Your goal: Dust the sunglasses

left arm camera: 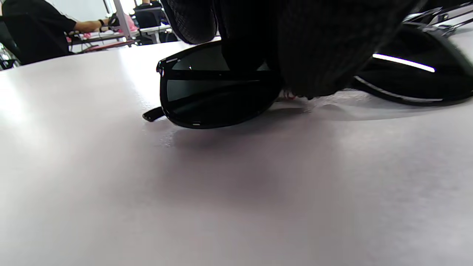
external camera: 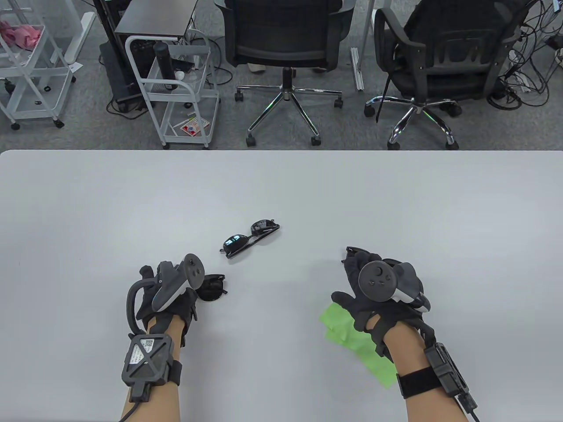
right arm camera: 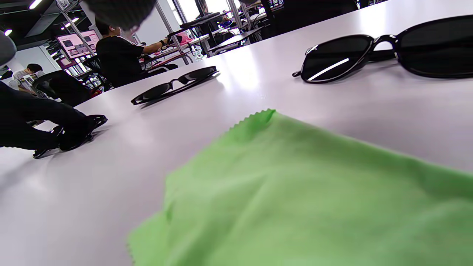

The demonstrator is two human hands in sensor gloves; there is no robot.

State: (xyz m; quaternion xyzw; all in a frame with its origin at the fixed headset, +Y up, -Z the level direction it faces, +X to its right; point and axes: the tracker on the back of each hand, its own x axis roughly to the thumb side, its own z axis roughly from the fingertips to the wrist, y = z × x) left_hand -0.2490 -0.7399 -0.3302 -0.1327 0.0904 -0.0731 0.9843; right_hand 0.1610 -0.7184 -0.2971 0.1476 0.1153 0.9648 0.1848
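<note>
Dusting not yet begun: left hand (external camera: 169, 299) gripping sunglasses (left arm camera: 218, 92) on tabletop (external camera: 281, 193), right hand (external camera: 378, 290) resting on green cloth (external camera: 352, 338), grip unclear.

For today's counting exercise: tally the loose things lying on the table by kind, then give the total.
Sunglasses: 3 (middle pair, pair under the left hand, pair by the right hand)
Green cloth: 1
Total: 4

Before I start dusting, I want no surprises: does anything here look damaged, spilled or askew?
Nothing stands out. Three sunglasses lie intact on the table; the green cloth is only loosely rumpled.
</note>
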